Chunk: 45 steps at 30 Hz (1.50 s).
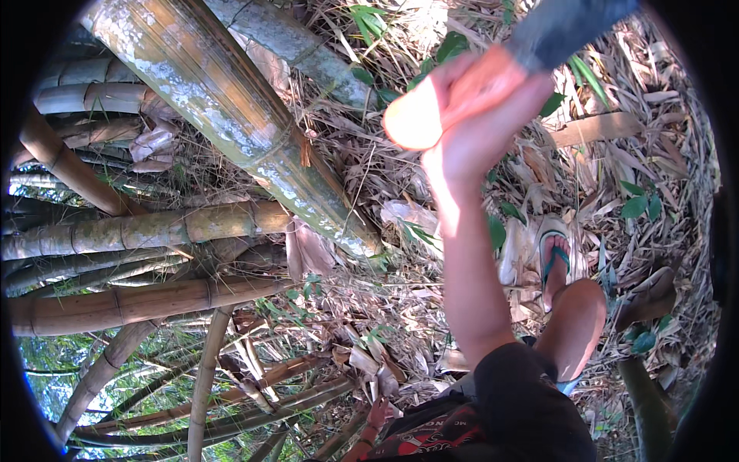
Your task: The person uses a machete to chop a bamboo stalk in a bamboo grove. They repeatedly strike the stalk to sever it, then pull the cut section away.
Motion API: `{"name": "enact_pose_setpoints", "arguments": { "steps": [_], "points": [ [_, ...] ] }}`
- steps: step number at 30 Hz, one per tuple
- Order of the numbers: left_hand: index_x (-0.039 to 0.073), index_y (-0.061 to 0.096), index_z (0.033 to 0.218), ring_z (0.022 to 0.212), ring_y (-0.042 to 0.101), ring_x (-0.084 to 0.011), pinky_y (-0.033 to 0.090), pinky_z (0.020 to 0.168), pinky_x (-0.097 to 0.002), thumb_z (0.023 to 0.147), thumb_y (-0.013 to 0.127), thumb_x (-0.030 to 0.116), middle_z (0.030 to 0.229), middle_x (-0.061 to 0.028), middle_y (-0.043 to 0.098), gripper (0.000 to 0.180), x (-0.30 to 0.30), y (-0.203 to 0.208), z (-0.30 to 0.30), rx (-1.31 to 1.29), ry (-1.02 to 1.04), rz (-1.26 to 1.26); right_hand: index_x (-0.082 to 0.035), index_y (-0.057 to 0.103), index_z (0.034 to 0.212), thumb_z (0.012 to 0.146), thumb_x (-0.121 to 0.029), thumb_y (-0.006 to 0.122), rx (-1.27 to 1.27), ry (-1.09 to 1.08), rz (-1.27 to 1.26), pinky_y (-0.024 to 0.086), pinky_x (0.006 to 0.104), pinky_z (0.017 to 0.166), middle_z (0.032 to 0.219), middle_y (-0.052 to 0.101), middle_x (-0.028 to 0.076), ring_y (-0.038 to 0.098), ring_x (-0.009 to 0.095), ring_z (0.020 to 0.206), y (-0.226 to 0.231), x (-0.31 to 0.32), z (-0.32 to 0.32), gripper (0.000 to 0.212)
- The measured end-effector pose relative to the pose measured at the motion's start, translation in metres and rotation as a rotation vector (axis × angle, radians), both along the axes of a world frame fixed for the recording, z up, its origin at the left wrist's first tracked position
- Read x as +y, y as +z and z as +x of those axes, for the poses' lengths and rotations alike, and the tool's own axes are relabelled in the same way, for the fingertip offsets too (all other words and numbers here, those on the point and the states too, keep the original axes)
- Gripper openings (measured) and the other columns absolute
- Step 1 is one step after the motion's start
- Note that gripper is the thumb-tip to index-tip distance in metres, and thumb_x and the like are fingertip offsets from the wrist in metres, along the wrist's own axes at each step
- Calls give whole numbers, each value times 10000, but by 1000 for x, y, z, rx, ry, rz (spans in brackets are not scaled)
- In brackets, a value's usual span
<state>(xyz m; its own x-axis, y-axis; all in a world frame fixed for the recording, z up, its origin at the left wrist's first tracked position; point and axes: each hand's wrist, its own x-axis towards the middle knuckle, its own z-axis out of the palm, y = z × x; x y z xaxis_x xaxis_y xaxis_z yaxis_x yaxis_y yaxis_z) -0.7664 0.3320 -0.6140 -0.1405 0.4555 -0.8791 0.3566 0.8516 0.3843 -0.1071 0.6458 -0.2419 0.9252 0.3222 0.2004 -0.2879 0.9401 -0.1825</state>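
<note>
My right hand (481, 127) is raised at the upper right, fingers wrapped round the orange-brown handle of a machete (570, 31). Its broad dark blade points up and right, blurred by motion, and its tip runs out of view. Bright sunlight washes out the near end of the grip. Low in the picture, my left hand (377, 416) is small and partly shaded beside dry bamboo sheaths, its fingers seemingly stretched out. Left of the raised hand leans a thick yellow-green bamboo stalk (223, 100) with pale patches, its base among the litter.
Several more bamboo culms (146, 231) cross the left side, some lying nearly level. Dry leaves and husks (616, 169) cover the ground, with small green plants among them. My sandalled foot (553, 262) stands right of the stalk's base. Another stem (645, 400) rises at the lower right.
</note>
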Motion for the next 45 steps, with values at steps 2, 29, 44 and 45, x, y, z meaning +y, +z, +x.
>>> {"name": "enact_pose_setpoints", "arguments": {
  "steps": [2, 29, 44, 45],
  "points": [
    [178, 234, 1487, 769, 670, -227, 554, 593, -339, 934, 605, 400, 962, -143, 641, 702, 11, -7, 7, -80, 4, 6, -103, 436, 670, 983, -601, 330, 26, 410, -236, 382, 280, 445, 570, 461, 17, 465, 119, 471, -59, 36, -91, 597],
    [271, 235, 1491, 779, 648, -224, 547, 611, -372, 978, 543, 313, 964, -127, 635, 599, 13, -1, -14, -900, 396, -100, -99, 425, 658, 956, -626, 374, -326, 1239, -645, 365, 292, 408, 540, 427, -14, 431, 122, 425, -131, 80, -181, 608],
    [258, 193, 1497, 922, 642, -267, 552, 682, -391, 937, 534, 89, 1327, -84, 515, 677, 23, -31, -8, -292, -229, 204, -99, 476, 965, 945, -678, 295, -6, 113, -85, 405, 237, 510, 675, 530, 19, 531, 101, 593, -26, 28, -9, 606],
    [267, 195, 1494, 924, 639, -268, 550, 683, -385, 948, 516, 101, 1356, -81, 492, 655, 32, -36, -8, -299, -181, 189, -97, 468, 945, 936, -689, 306, 57, 83, -116, 399, 244, 505, 667, 511, 14, 511, 103, 579, -38, 43, -40, 613]
  ]
}}
